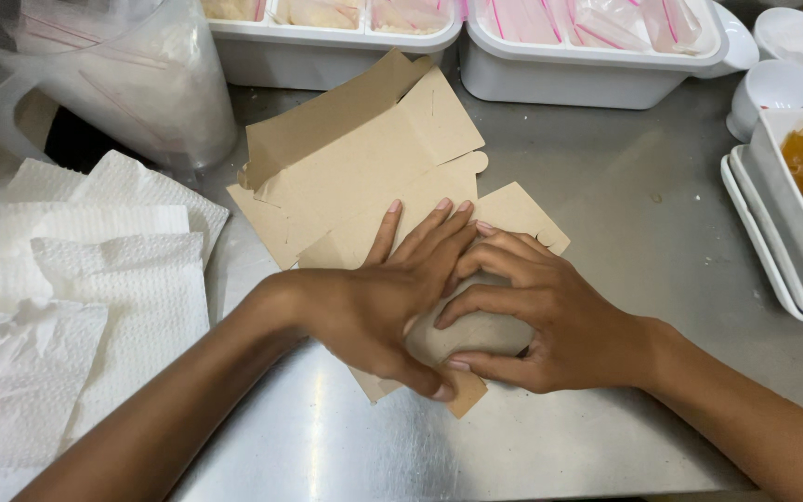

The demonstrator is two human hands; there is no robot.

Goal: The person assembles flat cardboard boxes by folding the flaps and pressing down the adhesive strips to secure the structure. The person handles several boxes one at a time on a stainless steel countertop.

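A food-prep kitchen: steel counter (606, 279), white tubs (587, 79) of bagged portions.

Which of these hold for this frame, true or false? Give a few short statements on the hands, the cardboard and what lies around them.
1. Both hands press on a flat brown cardboard box blank. True: left hand and right hand lie on it.
2. The blank lies on a wooden table. False: a steel table.
3. White paper towels lie beside the left hand. True.
4. The right hand holds a knife. False: it holds no tool.
5. White tubs stand at the far edge. True.
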